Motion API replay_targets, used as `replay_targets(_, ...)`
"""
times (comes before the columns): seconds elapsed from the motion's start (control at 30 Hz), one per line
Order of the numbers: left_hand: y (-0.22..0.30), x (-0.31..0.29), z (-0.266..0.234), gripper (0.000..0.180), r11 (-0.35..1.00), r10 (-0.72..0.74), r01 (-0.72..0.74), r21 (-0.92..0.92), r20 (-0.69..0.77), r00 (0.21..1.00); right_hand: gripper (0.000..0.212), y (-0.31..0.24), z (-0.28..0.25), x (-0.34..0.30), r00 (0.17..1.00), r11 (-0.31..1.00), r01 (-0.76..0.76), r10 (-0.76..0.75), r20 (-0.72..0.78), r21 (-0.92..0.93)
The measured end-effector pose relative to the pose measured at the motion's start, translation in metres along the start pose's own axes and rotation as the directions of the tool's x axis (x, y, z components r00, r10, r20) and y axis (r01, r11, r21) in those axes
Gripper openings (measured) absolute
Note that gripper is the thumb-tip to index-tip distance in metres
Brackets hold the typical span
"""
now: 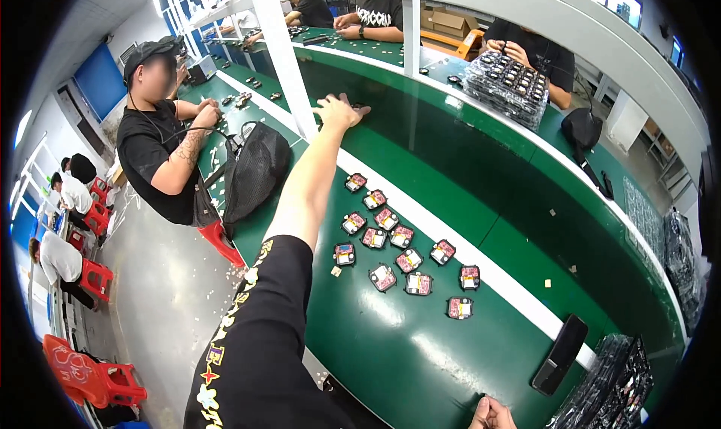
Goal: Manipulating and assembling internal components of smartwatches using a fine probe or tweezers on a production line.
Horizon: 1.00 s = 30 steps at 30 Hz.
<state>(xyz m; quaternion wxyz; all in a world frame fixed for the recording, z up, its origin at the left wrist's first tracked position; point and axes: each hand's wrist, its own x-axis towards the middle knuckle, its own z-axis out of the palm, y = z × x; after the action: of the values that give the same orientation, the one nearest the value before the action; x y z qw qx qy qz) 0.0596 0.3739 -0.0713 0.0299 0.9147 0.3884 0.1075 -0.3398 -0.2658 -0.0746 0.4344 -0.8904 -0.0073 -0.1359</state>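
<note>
The left hand, spread over the far belt, should move gently; the right hand presses fingertips together, contents unclear.

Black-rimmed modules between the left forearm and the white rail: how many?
13 modules: ten clustered beside the left forearm, three farther right, toward the phone. The forearm may hide more.

factory assy area | long grn bench | small elec. units | co-workers | red stools
</note>
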Motion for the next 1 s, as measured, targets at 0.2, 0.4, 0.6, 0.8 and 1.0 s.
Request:
replay_targets(0.2,-0.006,0.016,0.043,0.058,0.962,0.251,-0.27,-0.039,-0.265,0.931,0.012,-0.001,0.001,0.0,1.0,1.0,-0.023,0.023,-0.007,0.008)
replay_targets(0.4,0.018,0.001,0.034,0.064,0.954,0.256,-0.229,0.191,-0.126,0.958,0.014,0.006,-0.002,-0.001,0.999,0.999,-0.042,0.042,0.009,-0.007)
replay_targets(0.6,-0.021,-0.015,0.019,0.062,0.963,0.27,-0.264,0.06,-0.133,0.954,0.015,0.012,-0.002,-0.001,1.0,0.999,-0.013,0.011,0.025,0.048)
replay_targets(0.8,-0.023,-0.054,0.009,0.06,0.883,0.447,-0.467,-0.057,-0.208,0.87,0.01,0.006,-0.003,-0.001,0.999,0.998,-0.028,0.026,0.032,0.063)
replay_targets(1.0,-0.033,-0.14,-0.031,0.051,0.707,0.703,-0.695,-0.127,0.022,0.711,0.009,0.004,-0.006,0.001,1.0,0.997,0.004,-0.006,0.025,0.072)
